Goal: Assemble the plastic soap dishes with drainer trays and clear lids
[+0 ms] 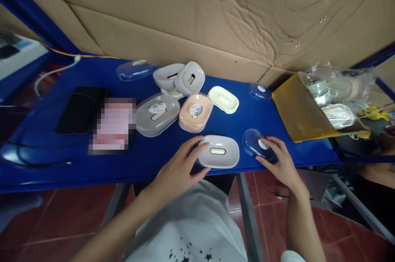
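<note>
At the table's front edge, my left hand (pixel 188 159) grips the left end of a light grey soap dish (pixel 226 153), thumb and fingers around its rim. The dish has a pale oblong piece in the middle of its floor. To its right, my right hand (pixel 279 159) holds a clear oval lid (pixel 253 140) with a round white sticker, fingers on its right side. Just behind the grey dish stand a peach soap dish (pixel 185 120) and a larger grey one (pixel 143 120), both lidded with stickers on top.
Two grey dishes (pixel 197 75) lean together at the back, near a cream inner tray (pixel 230 99). Other clear lids (pixel 131 70) lie behind. A cardboard box (pixel 299 105) with bagged dishes stands right. A black flat object (pixel 77 110) and a blurred-out item (pixel 114 124) lie left.
</note>
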`<state>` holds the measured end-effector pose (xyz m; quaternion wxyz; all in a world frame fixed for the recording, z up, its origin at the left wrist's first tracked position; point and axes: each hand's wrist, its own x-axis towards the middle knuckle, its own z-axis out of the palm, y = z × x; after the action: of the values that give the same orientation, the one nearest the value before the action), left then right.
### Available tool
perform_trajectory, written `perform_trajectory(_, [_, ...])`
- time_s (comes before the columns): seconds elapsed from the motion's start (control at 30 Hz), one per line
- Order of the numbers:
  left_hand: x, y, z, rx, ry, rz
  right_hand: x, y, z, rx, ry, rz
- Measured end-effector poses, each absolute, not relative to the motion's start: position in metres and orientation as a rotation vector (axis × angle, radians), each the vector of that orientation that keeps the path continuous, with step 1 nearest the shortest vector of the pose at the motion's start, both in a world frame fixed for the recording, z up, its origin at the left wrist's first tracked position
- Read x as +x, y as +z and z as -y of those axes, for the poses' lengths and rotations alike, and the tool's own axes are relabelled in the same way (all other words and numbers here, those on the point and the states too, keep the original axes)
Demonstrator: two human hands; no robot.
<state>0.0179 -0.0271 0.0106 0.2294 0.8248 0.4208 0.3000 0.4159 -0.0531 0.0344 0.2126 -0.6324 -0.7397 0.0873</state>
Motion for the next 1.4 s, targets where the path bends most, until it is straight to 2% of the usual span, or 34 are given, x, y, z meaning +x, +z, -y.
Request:
perform_trajectory(0.13, [0.017,0.007,0.027,2.196,0.845,-1.145,0.359,0.033,0.042,-1.470,0.355,1.993])
perform_trajectory(0.27, [0.014,0.003,0.028,2.205,0.930,-1.093,0.320,0.038,0.046,-1.256,0.464,2.213])
perform_trajectory(0.53, [-0.001,0.023,0.010,2.542,0.901,-0.790,0.292,0.027,0.045,-0.993,0.316,2.249])
perform_trajectory(1.4, [-0.013,0.022,0.009,2.491,1.002,-0.836,0.286,0.008,0.044,-0.800,0.199,2.094])
